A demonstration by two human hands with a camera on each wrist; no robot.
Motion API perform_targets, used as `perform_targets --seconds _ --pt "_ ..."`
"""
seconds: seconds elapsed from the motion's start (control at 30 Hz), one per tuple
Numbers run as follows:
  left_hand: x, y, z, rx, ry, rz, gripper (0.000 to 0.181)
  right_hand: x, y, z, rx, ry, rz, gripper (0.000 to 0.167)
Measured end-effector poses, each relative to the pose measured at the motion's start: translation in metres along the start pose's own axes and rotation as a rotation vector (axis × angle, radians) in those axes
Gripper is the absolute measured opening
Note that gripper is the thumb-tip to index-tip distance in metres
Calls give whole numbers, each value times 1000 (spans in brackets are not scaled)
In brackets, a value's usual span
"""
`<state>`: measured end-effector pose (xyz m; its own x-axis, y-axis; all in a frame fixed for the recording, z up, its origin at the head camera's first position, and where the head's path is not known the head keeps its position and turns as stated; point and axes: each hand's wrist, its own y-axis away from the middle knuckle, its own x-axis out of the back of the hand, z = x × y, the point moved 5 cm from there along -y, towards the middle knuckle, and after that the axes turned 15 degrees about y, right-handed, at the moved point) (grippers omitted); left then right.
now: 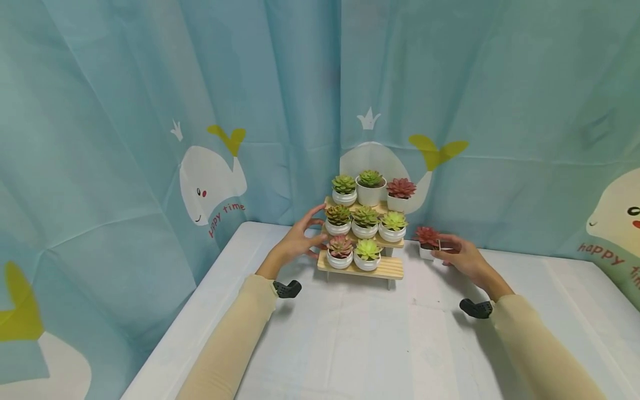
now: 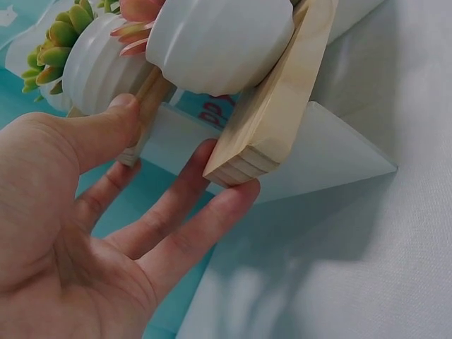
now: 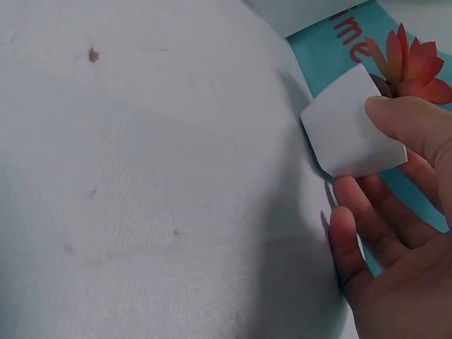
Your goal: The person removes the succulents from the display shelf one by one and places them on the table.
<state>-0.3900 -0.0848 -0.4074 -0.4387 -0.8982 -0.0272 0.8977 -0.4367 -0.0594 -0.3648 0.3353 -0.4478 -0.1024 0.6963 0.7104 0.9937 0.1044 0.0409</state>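
A wooden three-tier plant stand (image 1: 390,269) bears several potted succulents in white pots. At its left end is my left hand (image 1: 296,240). In the left wrist view, the thumb (image 2: 121,113) and a finger lie at the end of the middle tier, and two fingertips touch the end of the bottom tier (image 2: 265,152). To the right of the stand, my right hand (image 1: 465,256) holds a red artificial succulent (image 1: 426,236) in a small white pot (image 3: 346,127). The thumb lies on one side of that pot, with fingers at its lower side. The pot is low, at the table's back edge.
Behind the white-covered table (image 1: 360,344) hangs a blue curtain (image 1: 300,83) printed with whales. On the top tier stand two green succulents and a red one (image 1: 401,188). A pink succulent (image 1: 340,246) and a bright green one (image 1: 368,250) stand on the bottom tier.
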Motion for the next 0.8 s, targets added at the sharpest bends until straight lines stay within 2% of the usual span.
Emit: perform_targets --seconds 0.2,0.5,0.8 --pt "1 0 0 -6 -3 -2 77 0 -2 1 -3 21 -17 75" --pt "0 0 2 -8 1 -12 78 1 -2 3 4 -11 -44 79" --pt "1 -1 -1 1 6 -12 78 0 -2 4 -50 43 -71 82"
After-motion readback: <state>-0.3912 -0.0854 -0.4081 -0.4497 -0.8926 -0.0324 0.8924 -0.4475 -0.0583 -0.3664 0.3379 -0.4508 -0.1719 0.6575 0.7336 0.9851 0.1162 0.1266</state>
